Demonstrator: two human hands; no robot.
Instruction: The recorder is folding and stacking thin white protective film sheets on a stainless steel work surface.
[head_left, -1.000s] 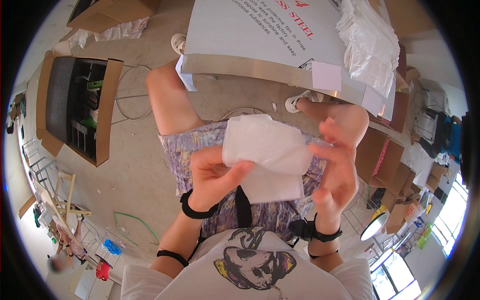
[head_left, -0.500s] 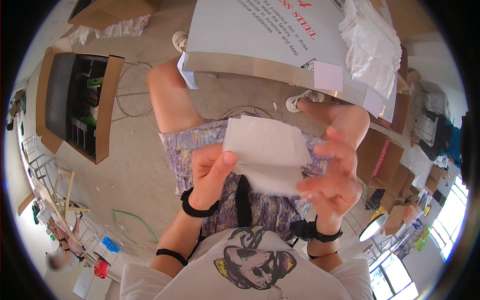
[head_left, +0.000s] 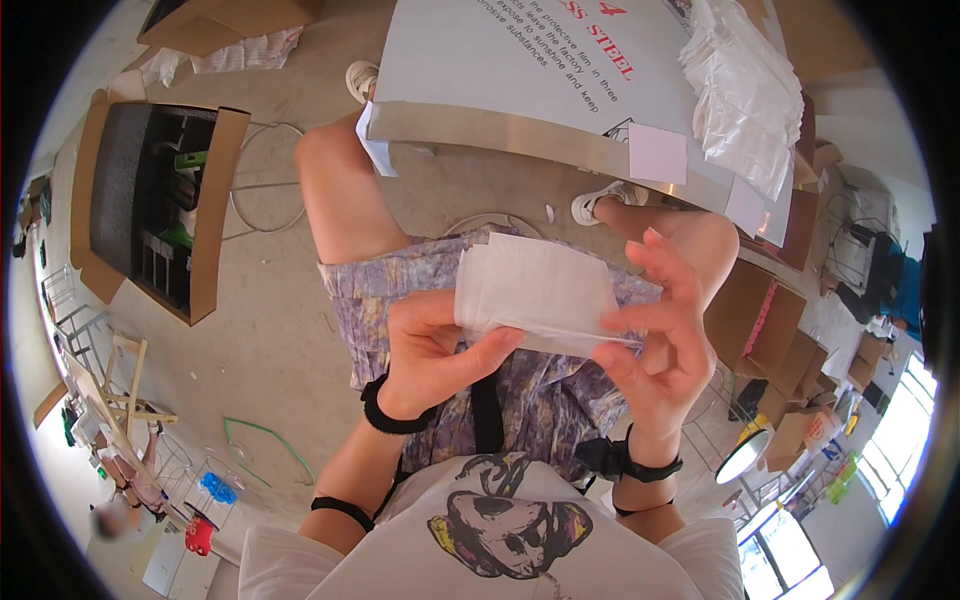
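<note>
A folded, thin white plastic bag or sheet (head_left: 540, 280), slightly see-through, is held above my lap between both hands. My left hand (head_left: 440, 345) is closed on its left end, the thumb lying across the lower front and the fingers mostly hidden behind. At the lower right corner, my right hand (head_left: 665, 345) grips the fold between thumb and index finger, while its other fingers are raised. Beyond my knees, a similar pile of white plastic sheets (head_left: 745, 100) lies on a film-covered metal table (head_left: 500, 60).
Pale paper squares (head_left: 657, 153) cling to the table's near edge. On the left floor is an open cardboard box (head_left: 228, 215) with dark foam and black parts. More cardboard boxes (head_left: 775, 320) stand at right. Another person (head_left: 135, 480) is far off at lower left.
The sheet's lower flap has come up, making the bundle shorter. My left thumb has slid right across its front, and my right thumb and index finger have closed on the right corner.
</note>
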